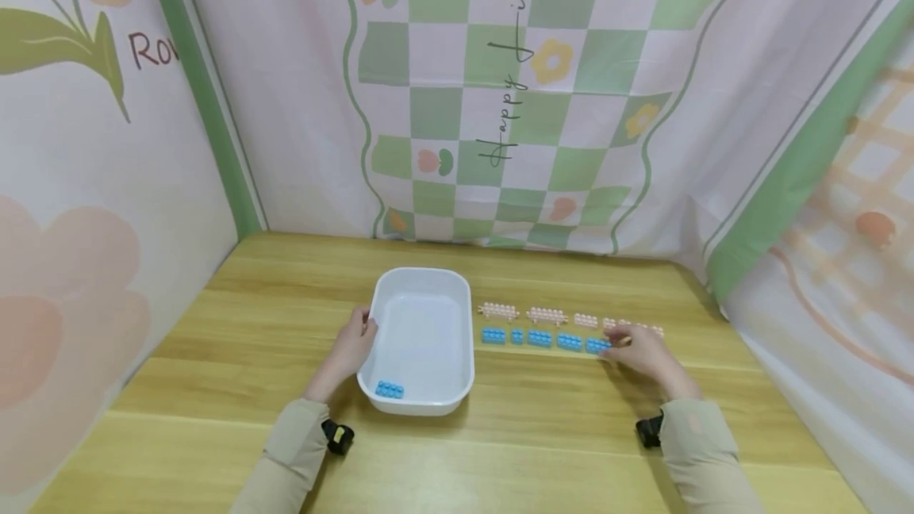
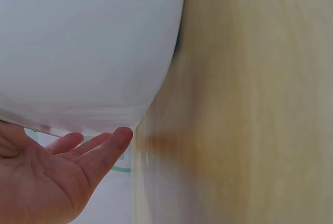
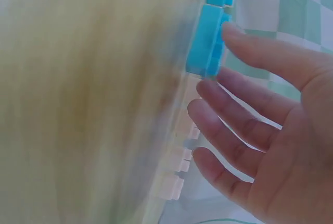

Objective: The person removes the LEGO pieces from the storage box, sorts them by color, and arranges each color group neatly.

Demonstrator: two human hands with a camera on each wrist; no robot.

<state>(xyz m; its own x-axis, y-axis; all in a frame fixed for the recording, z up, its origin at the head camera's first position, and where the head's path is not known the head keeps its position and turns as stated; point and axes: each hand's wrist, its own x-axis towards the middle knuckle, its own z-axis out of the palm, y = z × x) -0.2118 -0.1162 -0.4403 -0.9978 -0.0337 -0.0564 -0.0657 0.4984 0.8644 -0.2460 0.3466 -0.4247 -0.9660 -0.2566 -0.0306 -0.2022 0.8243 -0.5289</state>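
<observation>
My left hand [image 1: 353, 343] holds the left side of a white tray [image 1: 421, 324], thumb at the rim. In the left wrist view its fingers [image 2: 106, 153] lie along the tray's outer wall. One blue toy brick [image 1: 389, 389] sits in the tray's near left corner. My right hand [image 1: 646, 351] is at the right end of a row of blue bricks. Its fingers are spread and loosely bent around the last blue brick [image 3: 204, 39], which stays on the table. The thumb tip is at the brick's studs; whether it touches, I cannot tell.
Several blue bricks [image 1: 539, 338] line up right of the tray. Behind them runs a row of pale pink bricks [image 1: 547, 315], partly hidden by my right hand. The wooden table [image 1: 500, 458] ends at a checked curtain [image 1: 500, 101] at the back; more curtains hang at both sides.
</observation>
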